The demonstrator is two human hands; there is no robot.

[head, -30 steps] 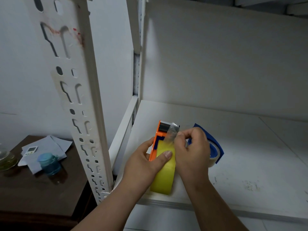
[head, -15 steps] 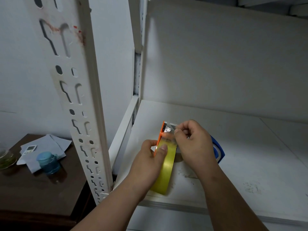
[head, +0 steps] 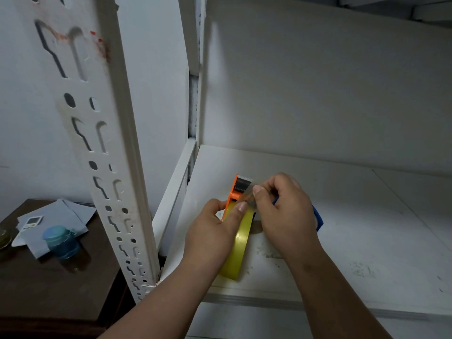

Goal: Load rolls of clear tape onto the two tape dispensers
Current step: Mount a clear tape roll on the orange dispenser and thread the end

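On a white shelf (head: 342, 216), the left hand (head: 210, 231) grips an orange tape dispenser (head: 232, 194) with its yellowish tape roll (head: 241, 248); the right hand (head: 283, 209) pinches the loose tape end (head: 247, 195), which could stick to itself if slackened.

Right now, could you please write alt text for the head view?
Two hands thread clear tape on an orange dispenser over a white shelf: the left hand grips the yellowish roll, the right hand pinches the tape end. A blue dispenser lies behind.
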